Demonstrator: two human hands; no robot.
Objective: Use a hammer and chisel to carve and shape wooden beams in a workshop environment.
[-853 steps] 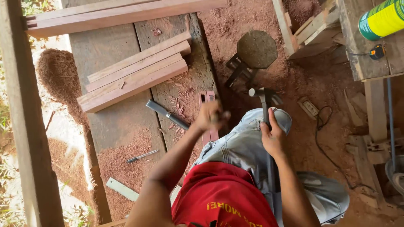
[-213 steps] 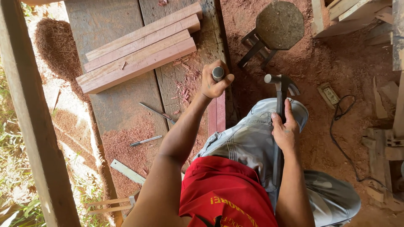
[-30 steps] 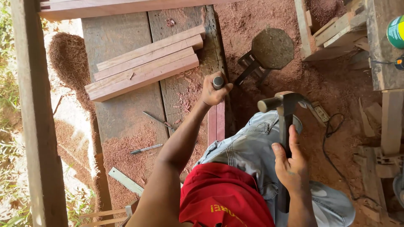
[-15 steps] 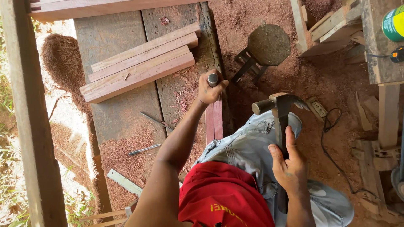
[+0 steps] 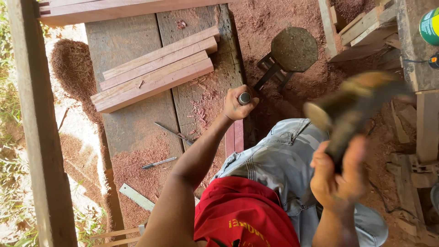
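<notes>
Reddish sawdust covers the ground and a weathered plank bench (image 5: 132, 132). At centre frame, the left hand (image 5: 238, 104) is closed around a chisel (image 5: 244, 98), its round metal end showing, set upright on a narrow red wood strip (image 5: 236, 137). At right, the right hand (image 5: 340, 171) grips a blurred mallet (image 5: 352, 107), raised. Four squared timber battens (image 5: 155, 75) lie stacked at upper left.

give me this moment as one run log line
left hand: grips chisel upright on reddish wood strip | right hand: holds hammer raised, blurred | bench: stacked planks, shavings
</notes>
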